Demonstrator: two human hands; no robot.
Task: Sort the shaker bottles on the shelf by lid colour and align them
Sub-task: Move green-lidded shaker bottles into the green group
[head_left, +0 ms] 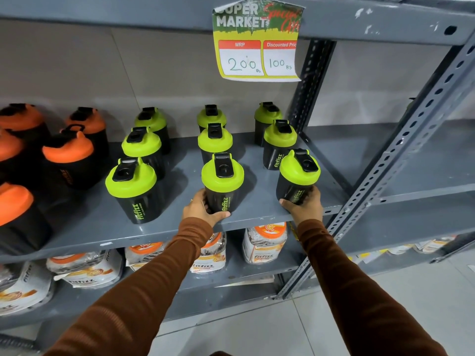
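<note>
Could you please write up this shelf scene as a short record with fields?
setting: grey metal shelf in a shop
green-lid bottles: nine, in three columns of three, on the right part
orange-lid bottles: five in view, grouped at the left
left hand: wrapped round the base of the front middle bottle
right hand: wrapped round the base of the front right bottle
price sign: hangs from the shelf above, MRP 200, discounted 100
lower shelf: Fitfizz pouches
</note>
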